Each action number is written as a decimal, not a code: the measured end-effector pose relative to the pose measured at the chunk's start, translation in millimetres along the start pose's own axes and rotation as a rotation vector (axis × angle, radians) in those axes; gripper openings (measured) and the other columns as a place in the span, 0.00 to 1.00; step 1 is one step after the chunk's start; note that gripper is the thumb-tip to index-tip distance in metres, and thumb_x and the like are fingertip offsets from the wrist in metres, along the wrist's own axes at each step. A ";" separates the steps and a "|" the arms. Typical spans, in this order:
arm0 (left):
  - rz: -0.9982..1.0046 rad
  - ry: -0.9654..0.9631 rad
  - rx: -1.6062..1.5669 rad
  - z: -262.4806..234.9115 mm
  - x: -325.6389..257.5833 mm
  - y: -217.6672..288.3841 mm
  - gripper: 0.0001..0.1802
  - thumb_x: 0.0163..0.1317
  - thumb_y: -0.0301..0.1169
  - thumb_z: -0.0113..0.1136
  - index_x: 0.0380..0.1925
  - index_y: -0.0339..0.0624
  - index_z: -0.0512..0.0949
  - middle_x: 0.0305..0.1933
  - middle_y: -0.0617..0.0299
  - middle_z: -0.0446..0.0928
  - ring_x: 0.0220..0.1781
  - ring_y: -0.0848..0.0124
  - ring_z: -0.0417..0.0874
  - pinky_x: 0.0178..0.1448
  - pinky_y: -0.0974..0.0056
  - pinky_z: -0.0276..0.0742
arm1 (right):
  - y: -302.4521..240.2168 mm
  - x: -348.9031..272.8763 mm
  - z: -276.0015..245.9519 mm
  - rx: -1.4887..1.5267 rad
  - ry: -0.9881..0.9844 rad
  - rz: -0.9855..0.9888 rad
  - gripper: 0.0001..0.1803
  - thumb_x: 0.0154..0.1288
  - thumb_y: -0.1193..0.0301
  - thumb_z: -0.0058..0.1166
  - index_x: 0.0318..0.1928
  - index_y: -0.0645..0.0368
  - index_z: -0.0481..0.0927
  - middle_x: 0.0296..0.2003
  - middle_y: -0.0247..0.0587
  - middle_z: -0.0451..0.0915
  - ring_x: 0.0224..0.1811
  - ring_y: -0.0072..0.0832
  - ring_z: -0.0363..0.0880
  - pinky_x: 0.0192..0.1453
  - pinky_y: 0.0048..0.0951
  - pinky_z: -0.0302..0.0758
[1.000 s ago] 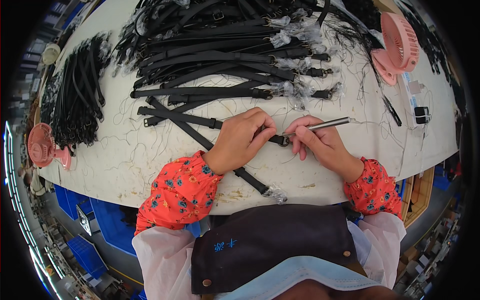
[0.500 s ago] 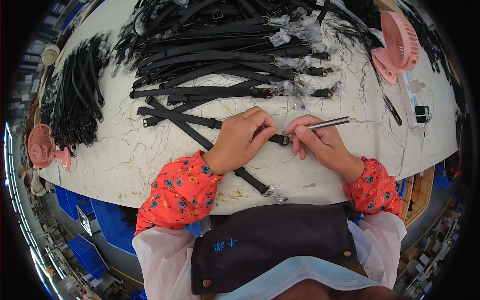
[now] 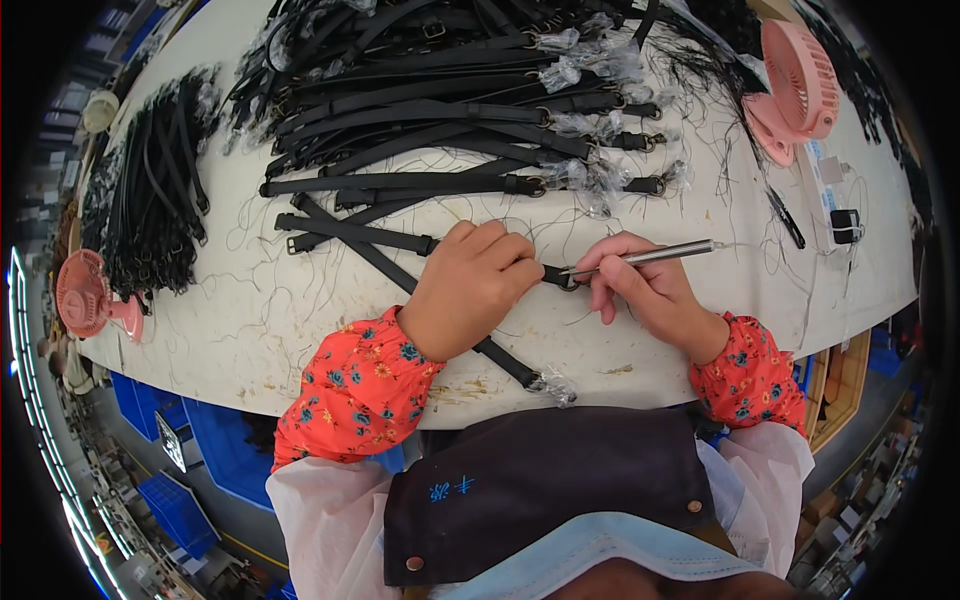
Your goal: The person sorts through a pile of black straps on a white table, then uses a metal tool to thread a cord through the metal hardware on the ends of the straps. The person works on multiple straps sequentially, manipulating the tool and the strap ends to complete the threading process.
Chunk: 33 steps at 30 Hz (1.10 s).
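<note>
My left hand (image 3: 475, 285) is closed over a black strap (image 3: 385, 237), its fingers pressing the strap down close to a small metal ring at the right end. In my right hand (image 3: 645, 290) is a slim silver pen-shaped tool (image 3: 668, 252), held like a pencil. Its thin tip touches or nearly touches the strap beside the ring; I cannot tell which. From the tool's back end trails a thin pale cord. Another black strap (image 3: 505, 362) runs slantwise beneath my left hand, its lower end wrapped in clear plastic (image 3: 553, 386).
Many black buckled straps (image 3: 420, 105) lie piled across the far table (image 3: 640, 375), with another bundle (image 3: 160, 190) at left. Pink fans (image 3: 800, 80) stand at both sides. Loose threads litter the tabletop. At right lie a black pen-like item (image 3: 785, 218) and a power strip (image 3: 826, 185).
My left hand has shifted slightly left and down, its fingers flatter over the strap. The tool in my right hand has moved slightly right and down.
</note>
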<state>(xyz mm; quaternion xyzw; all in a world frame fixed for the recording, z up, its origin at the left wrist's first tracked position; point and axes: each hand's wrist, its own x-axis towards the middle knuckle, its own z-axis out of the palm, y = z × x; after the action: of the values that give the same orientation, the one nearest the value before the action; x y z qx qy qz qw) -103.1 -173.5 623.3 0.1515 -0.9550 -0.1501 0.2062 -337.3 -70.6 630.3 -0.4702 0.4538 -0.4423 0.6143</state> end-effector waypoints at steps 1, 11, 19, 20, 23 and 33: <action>0.011 -0.008 0.039 0.5 0.3 3.2 0.12 0.50 0.24 0.69 0.36 0.44 0.81 0.42 0.65 0.79 0.42 0.63 0.77 0.44 0.60 0.72 | -0.3 0.5 0.1 -0.003 0.008 0.009 0.16 0.81 0.64 0.44 0.50 0.65 0.77 0.28 0.36 0.79 0.26 0.18 0.76 0.31 0.20 0.74; -0.135 0.074 -0.232 17.3 7.6 -0.7 0.12 0.54 0.21 0.66 0.37 0.40 0.75 0.36 0.59 0.76 0.38 0.58 0.77 0.43 0.56 0.74 | 0.7 3.4 -0.1 0.003 0.028 0.034 0.16 0.81 0.64 0.44 0.49 0.64 0.78 0.27 0.35 0.79 0.24 0.18 0.76 0.29 0.19 0.73; -0.064 0.033 -0.193 1.3 5.1 2.3 0.13 0.52 0.22 0.69 0.38 0.41 0.79 0.43 0.60 0.79 0.41 0.61 0.78 0.46 0.59 0.75 | 2.3 3.6 0.8 0.024 0.042 0.005 0.15 0.81 0.64 0.44 0.48 0.65 0.77 0.27 0.36 0.79 0.24 0.18 0.76 0.29 0.19 0.73; -0.023 0.025 -0.134 3.4 3.3 2.7 0.12 0.51 0.22 0.68 0.37 0.40 0.79 0.44 0.60 0.79 0.42 0.62 0.78 0.46 0.59 0.75 | 2.2 3.7 0.5 0.024 0.045 0.004 0.15 0.81 0.64 0.44 0.48 0.65 0.77 0.27 0.36 0.79 0.24 0.18 0.76 0.29 0.19 0.73; 0.058 -0.028 0.027 -0.5 3.8 11.3 0.13 0.49 0.22 0.67 0.37 0.39 0.79 0.44 0.60 0.79 0.43 0.63 0.78 0.45 0.59 0.74 | 1.5 4.1 -1.0 0.021 0.051 0.003 0.15 0.81 0.64 0.44 0.48 0.65 0.77 0.26 0.37 0.79 0.23 0.18 0.76 0.29 0.19 0.73; -0.155 -0.039 -0.241 16.4 5.9 0.6 0.11 0.54 0.22 0.66 0.37 0.40 0.76 0.47 0.60 0.78 0.45 0.58 0.76 0.50 0.58 0.72 | 1.1 3.8 -1.7 -0.009 0.047 0.009 0.17 0.81 0.63 0.43 0.48 0.64 0.77 0.27 0.38 0.80 0.23 0.18 0.76 0.29 0.19 0.72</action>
<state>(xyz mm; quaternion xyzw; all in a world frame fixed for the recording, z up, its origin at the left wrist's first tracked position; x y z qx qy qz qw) -115.6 -171.4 611.4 0.1960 -0.9193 -0.2821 0.1921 -338.0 -74.4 628.4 -0.4605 0.4722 -0.4483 0.6033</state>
